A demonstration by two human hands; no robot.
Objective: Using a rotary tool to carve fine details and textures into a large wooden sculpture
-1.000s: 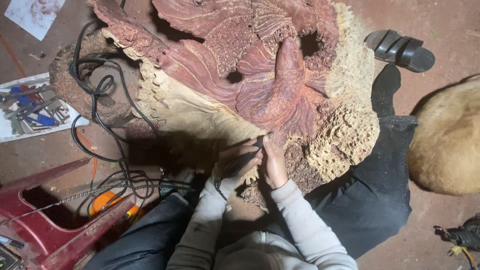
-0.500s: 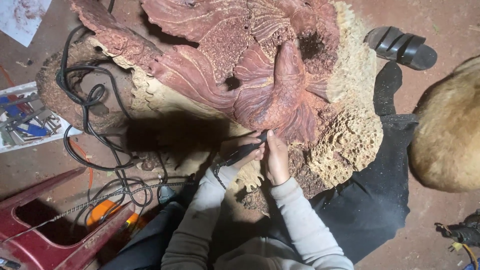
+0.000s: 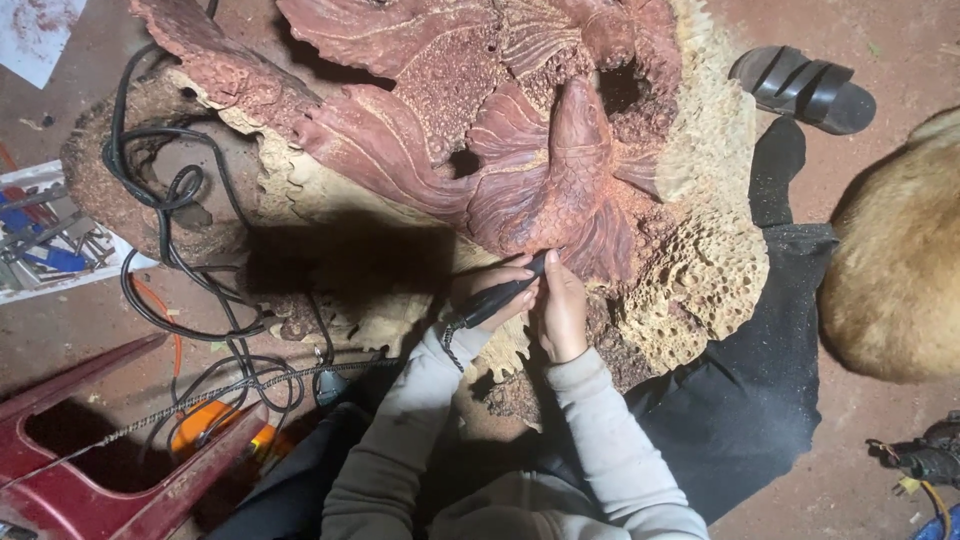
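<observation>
Head view: reddish dirt floor [image 3: 880,30], seemingly dusty.

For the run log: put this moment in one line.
left hand: grips black tool | right hand: rests on carving, by tool tip | tip: at lower edge of red wood | cables: left of carving

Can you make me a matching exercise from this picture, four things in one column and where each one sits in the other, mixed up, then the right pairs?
Things:
1. black sandal
2. red plastic stool
3. black handpiece
4. coiled black cable

Places:
A. bottom left corner, on the floor
B. held in the left hand, tip at the reddish wood carving
C. top right, on the floor beyond the carving
D. left of the carving, looping over its pale edge

Pairs: 1-C, 2-A, 3-B, 4-D
</observation>
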